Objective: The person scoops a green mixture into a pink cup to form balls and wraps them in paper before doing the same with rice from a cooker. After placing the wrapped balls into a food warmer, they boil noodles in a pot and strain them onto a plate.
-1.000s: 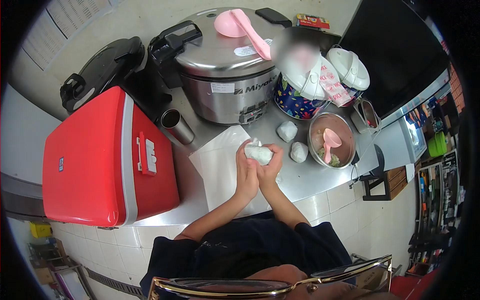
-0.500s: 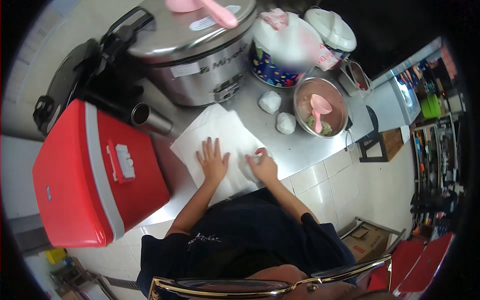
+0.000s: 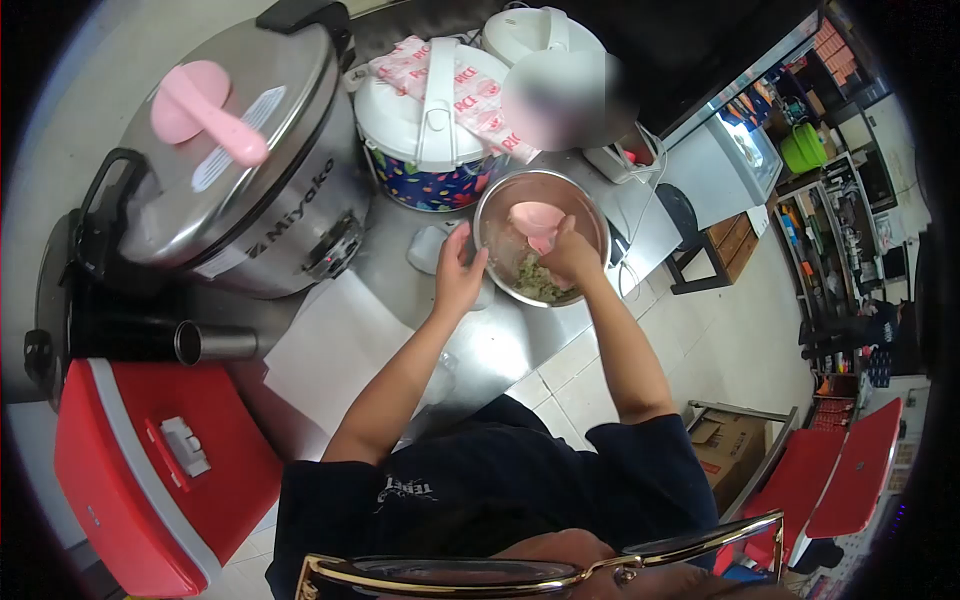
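My right hand (image 3: pixel 572 256) reaches into a steel bowl (image 3: pixel 488 205), its fingers closed on the handle of a pink scoop (image 3: pixel 538 218). Below the scoop, a clump of greenish chopped food (image 3: pixel 538 280) lies in the bowl. Just outside the bowl's left rim is my left hand (image 3: pixel 460 272), thumb and fingers apart, holding nothing. Beside it on the steel table sits a small white lump (image 3: pixel 426 248); another is mostly hidden behind that hand. White paper sheets (image 3: pixel 330 335) lie stacked under my left forearm.
A large Miyako cooker (image 3: pixel 290 220) with a pink ladle-like scoop (image 3: pixel 205 115) on its lid stands at the left. Two white-lidded containers, the nearer patterned blue (image 3: pixel 425 185), stand behind the bowl. A red cooler box (image 3: pixel 170 470) and a steel cup (image 3: pixel 220 342) are at the left.
Both hands have left the paper sheets and moved right to the bowl. My right hand has taken hold of the pink scoop. The view has turned rightward.
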The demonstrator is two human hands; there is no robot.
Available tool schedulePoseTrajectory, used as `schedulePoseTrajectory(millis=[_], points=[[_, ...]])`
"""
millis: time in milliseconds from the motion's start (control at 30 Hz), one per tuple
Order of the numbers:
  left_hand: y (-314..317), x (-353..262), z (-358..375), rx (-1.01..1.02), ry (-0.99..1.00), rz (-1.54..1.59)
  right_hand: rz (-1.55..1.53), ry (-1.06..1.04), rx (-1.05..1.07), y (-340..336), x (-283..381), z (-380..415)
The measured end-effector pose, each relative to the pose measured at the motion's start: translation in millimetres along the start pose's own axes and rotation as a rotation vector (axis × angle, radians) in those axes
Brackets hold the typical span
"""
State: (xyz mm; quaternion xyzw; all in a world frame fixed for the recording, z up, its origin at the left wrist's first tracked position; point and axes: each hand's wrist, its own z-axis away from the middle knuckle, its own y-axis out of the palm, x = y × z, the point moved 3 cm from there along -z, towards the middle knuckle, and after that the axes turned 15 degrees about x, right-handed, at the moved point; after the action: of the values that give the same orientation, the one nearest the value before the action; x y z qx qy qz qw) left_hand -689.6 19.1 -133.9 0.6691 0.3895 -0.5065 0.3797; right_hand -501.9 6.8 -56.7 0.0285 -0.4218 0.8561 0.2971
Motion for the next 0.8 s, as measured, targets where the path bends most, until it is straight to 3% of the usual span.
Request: schedulePoseTrajectory(millis=[33,67,100,133,167,233,300,367,400,500,533,567,633,733,800], points=[[7.4,4.4,-14.2,-0.054,0.030,0.272,0.005,0.007,0.003,-6.8,-9.5,-5.9],[11.4,6.8,-21.8,-0.057,0.026,0.279,0.086,-0.096,-0.088,-17.8,-21.5,-11.6],[15.2,-9.8,-30.1,-0.047,-0.123,0.180,0.168,-0.201,-0.178,-28.2,-36.3,-18.1],[18.0,-15.9,-36.0,-0.034,-0.273,0.079,0.339,-0.364,-0.158,-32.9,-41.6,-22.5],[17.7,-3.0,-40.3,-0.032,-0.278,0.081,0.338,-0.359,-0.154,-37.6,-51.3,-28.8],[15.7,28.2,-47.8,-0.068,-0.162,0.326,0.710,-0.277,-0.065,-58.4,-17.1,4.9],[25.8,13.1,-47.7,-0.093,-0.163,0.425,0.810,-0.325,-0.166,-63.6,-17.5,1.3],[37.3,-14.4,-42.4,-0.062,-0.051,0.098,1.085,-0.572,-0.280,-66.1,-23.1,-5.4],[43.6,-28.1,-40.0,-0.037,-0.036,0.056,1.165,-0.657,-0.499,-69.3,-27.5,-1.5],[57.6,-54.2,-37.6,-0.005,0.078,-0.070,1.143,-0.532,-0.513,-53.2,-55.3,3.6],[59.7,-56.1,-37.0,-0.018,0.100,-0.090,1.064,-0.524,-0.422,-36.1,-66.8,8.8],[65.4,-58.1,-34.4,-0.010,0.097,-0.092,0.954,-0.388,-0.208,-11.9,-76.7,10.1],[80.8,-64.7,-29.0,0.011,0.128,-0.381,0.468,-0.310,-0.006,12.6,-74.6,19.1],[86.4,-62.7,-27.1,-0.032,0.116,-0.329,0.219,-0.228,0.136,22.8,-57.2,33.5],[86.8,-61.9,-27.3,-0.054,0.120,-0.299,0.126,-0.286,0.163,25.3,-49.4,39.2]])
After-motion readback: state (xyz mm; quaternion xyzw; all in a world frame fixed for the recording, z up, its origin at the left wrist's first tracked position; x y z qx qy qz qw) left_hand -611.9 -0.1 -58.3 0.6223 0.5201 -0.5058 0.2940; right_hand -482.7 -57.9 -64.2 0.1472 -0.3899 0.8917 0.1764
